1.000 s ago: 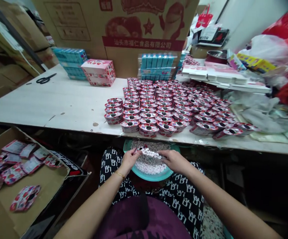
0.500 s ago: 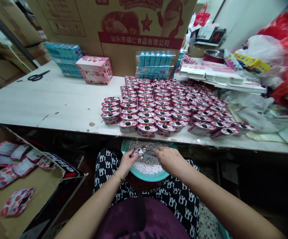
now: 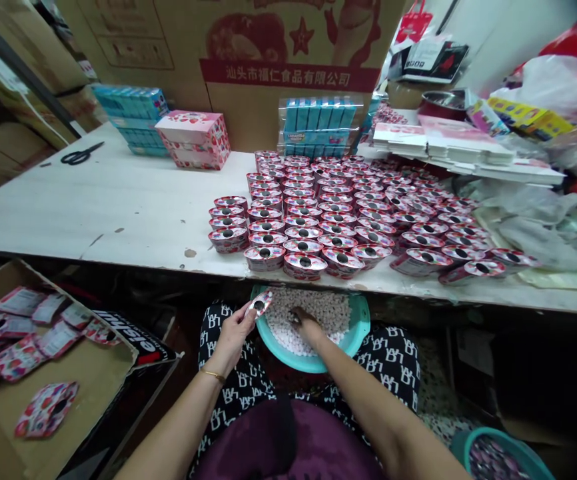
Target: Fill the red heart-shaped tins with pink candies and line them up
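My left hand (image 3: 236, 331) grips a small red-and-white printed packet (image 3: 260, 304), whose top with a dark round hole is tilted toward me. It is held at the left rim of a turquoise basin (image 3: 365, 319) on my lap. Many small white and pinkish pellets (image 3: 328, 310) fill the basin. My right hand (image 3: 307, 325) reaches down into these pellets, its fingers curled and partly hidden. What they hold cannot be made out. Rows of similar packets (image 3: 305, 265) stand upright with their holes up on the table edge in front of me.
An open carton (image 3: 93, 390) with more flat packets stands at my left. On the white table (image 3: 143, 207) are scissors (image 3: 82, 154), a pink box (image 3: 194, 139) and blue packs (image 3: 131, 120). Bags and stacked card (image 3: 463, 150) crowd the right. A second tub (image 3: 498, 453) sits low at right.
My left hand has moved left with the packet, away from the basin's middle. My right hand, earlier holding a clear-looking tool at the packet, has gone down into the pellets.
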Demonstrator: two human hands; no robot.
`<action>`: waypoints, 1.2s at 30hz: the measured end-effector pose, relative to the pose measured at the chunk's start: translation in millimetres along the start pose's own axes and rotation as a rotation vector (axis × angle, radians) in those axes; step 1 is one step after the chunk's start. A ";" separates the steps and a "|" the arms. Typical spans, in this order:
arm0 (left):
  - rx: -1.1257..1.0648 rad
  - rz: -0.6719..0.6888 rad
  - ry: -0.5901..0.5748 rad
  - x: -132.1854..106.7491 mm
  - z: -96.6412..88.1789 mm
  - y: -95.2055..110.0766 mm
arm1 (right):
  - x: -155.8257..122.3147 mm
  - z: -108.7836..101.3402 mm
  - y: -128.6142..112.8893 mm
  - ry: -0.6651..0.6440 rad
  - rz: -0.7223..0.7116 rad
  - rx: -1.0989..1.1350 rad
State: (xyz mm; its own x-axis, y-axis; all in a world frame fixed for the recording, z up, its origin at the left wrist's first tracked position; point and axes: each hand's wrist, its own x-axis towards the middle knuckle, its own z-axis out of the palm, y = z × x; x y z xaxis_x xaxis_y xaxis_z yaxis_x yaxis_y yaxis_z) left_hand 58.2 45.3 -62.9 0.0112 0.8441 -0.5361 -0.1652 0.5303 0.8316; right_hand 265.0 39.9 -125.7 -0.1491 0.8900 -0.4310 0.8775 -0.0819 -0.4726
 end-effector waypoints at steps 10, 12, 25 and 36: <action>0.060 0.059 0.067 1.5 12.7 -2.0 | -66.3 -108.5 -4.8 0.056 -0.180 0.206; 0.080 0.084 0.041 2.6 22.7 -7.6 | -79.1 -133.1 -23.3 0.018 -0.209 0.056; 0.011 0.073 -0.017 -3.6 39.5 -21.3 | -103.3 -159.4 -92.8 -0.051 -0.196 -0.647; -0.455 -0.104 -0.366 -3.3 38.0 -15.4 | -130.6 -169.2 -23.1 0.114 -0.027 -0.411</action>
State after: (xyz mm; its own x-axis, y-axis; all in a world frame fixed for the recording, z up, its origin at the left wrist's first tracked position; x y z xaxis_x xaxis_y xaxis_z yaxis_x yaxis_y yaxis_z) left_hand 98.2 37.3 -68.4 0.3757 0.8050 -0.4591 -0.5507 0.5924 0.5881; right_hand 341.4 1.6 71.6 -0.1438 0.9351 -0.3238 0.9861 0.1078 -0.1266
